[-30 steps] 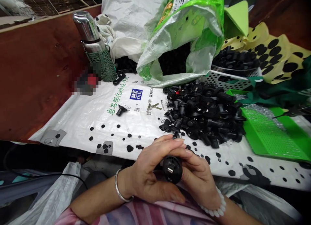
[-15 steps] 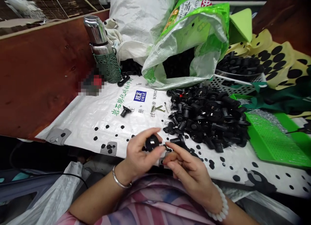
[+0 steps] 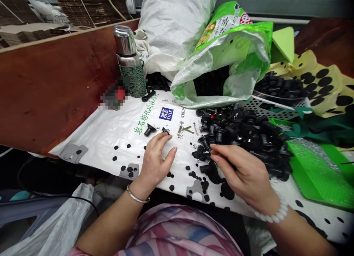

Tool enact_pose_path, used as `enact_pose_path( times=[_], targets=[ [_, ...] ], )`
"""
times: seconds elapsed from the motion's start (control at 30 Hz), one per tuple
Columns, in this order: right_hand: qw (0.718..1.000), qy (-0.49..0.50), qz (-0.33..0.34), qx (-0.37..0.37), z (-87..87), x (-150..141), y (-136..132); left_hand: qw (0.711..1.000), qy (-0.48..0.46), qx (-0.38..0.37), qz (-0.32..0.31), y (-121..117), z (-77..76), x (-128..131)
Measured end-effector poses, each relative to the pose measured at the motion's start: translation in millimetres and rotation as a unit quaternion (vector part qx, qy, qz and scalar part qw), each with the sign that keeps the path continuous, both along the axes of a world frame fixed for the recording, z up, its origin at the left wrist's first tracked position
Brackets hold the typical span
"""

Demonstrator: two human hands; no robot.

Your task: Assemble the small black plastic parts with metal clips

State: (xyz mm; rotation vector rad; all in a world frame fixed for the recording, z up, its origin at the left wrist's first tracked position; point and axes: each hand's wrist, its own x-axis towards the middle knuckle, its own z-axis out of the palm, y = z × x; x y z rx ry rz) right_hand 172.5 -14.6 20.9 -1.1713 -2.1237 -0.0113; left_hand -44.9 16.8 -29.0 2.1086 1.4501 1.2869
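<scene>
My left hand [image 3: 156, 161] lies open and flat on the printed white sack sheet [image 3: 110, 132]. Its fingertips touch a small black plastic part [image 3: 166, 130]. A second loose black part [image 3: 149, 129] lies just to the left of that one. My right hand [image 3: 245, 173] reaches into the near edge of a heap of black plastic parts [image 3: 243, 132]. Its fingers are pressed together over one black part [image 3: 207, 168], and the thumb is hidden. Small black dots are scattered over the sheet around both hands.
A steel flask [image 3: 129, 60] in a green net stands at the back by a brown board wall [image 3: 55, 90]. Behind the heap lie a green-and-white plastic bag [image 3: 229, 64], a white basket [image 3: 276, 101] of black parts and yellow sheets with black discs [image 3: 326, 86]. A green tray [image 3: 318, 171] sits at right.
My left hand carried the black part out onto the sheet and opened over it. My right hand went from my lap to the heap. The view tilted up and left.
</scene>
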Motion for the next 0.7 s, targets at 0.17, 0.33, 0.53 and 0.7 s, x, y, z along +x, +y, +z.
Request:
enact_pose_path(
  times=[0.17,0.33,0.53,0.7],
  targets=[
    [0.996,-0.065,-0.030,0.057,19.4,5,22,1.000,-0.017,-0.005,-0.005,-1,-2.0,-2],
    [0.990,-0.120,-0.034,0.062,21.3,9,30,1.000,-0.022,-0.015,-0.011,-4,-0.8,-4],
    [0.982,-0.186,-0.016,0.038,9.6,10,29,0.999,-0.026,-0.013,-0.025,-6,0.0,-6],
    [0.971,-0.239,-0.001,0.017,0.8,-1,22,0.999,-0.030,-0.009,-0.027,-5,-2.2,-6]
  ],
)
